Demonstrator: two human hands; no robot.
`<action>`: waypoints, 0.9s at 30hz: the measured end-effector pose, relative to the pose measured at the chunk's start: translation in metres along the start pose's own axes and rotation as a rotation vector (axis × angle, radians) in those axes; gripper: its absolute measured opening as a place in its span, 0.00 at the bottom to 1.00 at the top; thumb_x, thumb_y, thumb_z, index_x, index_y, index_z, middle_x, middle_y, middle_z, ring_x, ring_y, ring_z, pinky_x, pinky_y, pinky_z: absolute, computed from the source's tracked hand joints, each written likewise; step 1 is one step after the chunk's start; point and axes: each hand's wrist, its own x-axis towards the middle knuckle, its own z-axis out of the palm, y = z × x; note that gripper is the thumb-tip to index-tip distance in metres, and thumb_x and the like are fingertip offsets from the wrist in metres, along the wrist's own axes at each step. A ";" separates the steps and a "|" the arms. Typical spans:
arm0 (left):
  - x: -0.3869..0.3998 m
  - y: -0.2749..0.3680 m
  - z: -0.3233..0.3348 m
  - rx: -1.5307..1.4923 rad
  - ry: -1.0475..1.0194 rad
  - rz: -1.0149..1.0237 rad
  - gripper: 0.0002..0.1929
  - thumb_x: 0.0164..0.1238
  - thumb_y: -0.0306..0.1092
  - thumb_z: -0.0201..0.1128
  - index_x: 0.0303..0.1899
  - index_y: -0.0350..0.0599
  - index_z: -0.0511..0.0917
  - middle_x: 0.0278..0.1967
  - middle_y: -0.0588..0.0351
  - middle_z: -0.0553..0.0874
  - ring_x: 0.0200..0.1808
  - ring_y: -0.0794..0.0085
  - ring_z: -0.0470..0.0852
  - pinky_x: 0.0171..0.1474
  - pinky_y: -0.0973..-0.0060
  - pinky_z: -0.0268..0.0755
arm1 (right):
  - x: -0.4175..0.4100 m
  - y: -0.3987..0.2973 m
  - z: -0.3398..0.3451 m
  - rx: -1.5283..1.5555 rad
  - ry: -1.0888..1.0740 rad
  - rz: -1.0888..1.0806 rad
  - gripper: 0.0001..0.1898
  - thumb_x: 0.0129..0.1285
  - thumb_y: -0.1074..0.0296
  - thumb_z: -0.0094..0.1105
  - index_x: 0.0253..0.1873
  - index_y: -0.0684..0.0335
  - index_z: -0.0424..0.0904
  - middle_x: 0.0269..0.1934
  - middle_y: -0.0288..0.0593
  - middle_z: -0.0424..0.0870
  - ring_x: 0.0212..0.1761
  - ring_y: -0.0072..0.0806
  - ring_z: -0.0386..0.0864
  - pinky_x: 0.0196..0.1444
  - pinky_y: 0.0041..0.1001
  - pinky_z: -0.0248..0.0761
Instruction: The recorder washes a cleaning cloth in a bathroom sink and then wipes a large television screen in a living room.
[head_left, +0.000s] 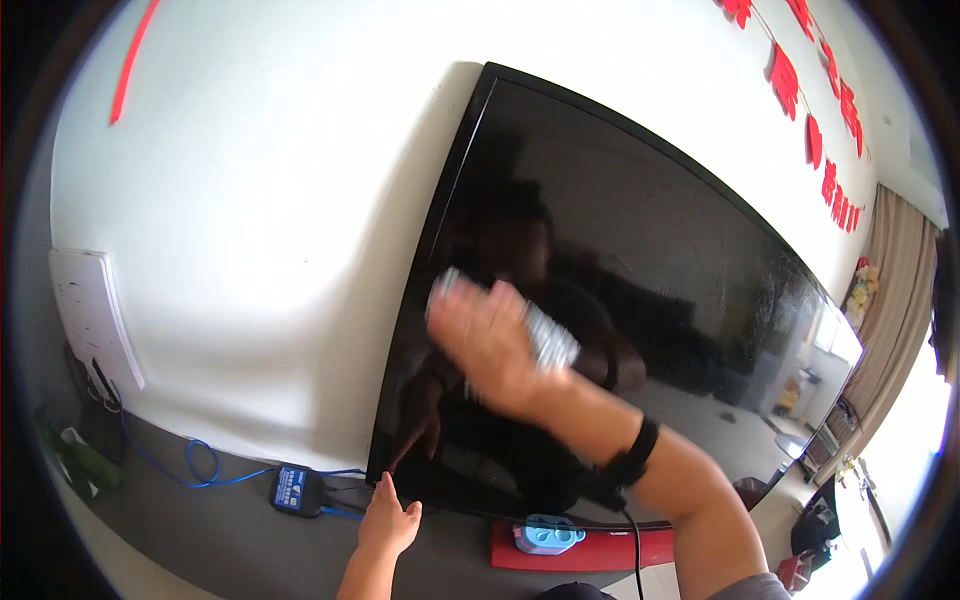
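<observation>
A large flat-screen television (675, 262) with a black frame stands tilted in view against the white wall. My right hand (487, 337), blurred, holds a grey-and-white cloth (551, 337) against the left part of the dark glass. Part of the cloth is hidden under the palm and fingers. At the screen's lower left corner is my left hand (388, 517), holding nothing, with its thumb apart and its fingertips at the frame. Whether they touch it is hard to tell.
Left of the television, a black box (295, 490) with blue cables (202, 465) sits on a grey surface (217, 525). Below the screen, a light-blue plastic container (547, 534) rests on a red base (600, 551). From a black wristband (637, 454) on my right arm hangs a black cable (637, 555).
</observation>
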 end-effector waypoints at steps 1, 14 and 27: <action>0.001 0.003 0.000 -0.012 0.011 0.005 0.40 0.63 0.45 0.57 0.69 0.35 0.47 0.67 0.37 0.60 0.67 0.52 0.63 0.66 0.64 0.61 | 0.023 0.038 0.003 -0.095 0.090 0.055 0.25 0.54 0.72 0.54 0.60 0.69 0.71 0.64 0.55 0.67 0.67 0.50 0.63 0.67 0.53 0.51; 0.012 0.004 0.007 -0.016 0.025 0.006 0.43 0.63 0.43 0.58 0.67 0.24 0.43 0.66 0.27 0.56 0.68 0.48 0.60 0.68 0.66 0.58 | 0.121 0.093 0.013 -0.154 0.217 0.313 0.28 0.57 0.65 0.58 0.62 0.70 0.67 0.66 0.56 0.63 0.70 0.47 0.59 0.71 0.44 0.47; -0.005 0.012 -0.004 -0.012 -0.095 0.046 0.42 0.63 0.48 0.55 0.70 0.33 0.43 0.68 0.34 0.56 0.69 0.51 0.59 0.68 0.65 0.56 | 0.009 0.029 -0.016 0.117 0.007 -0.090 0.23 0.55 0.78 0.52 0.59 0.70 0.71 0.60 0.56 0.71 0.66 0.44 0.67 0.68 0.43 0.57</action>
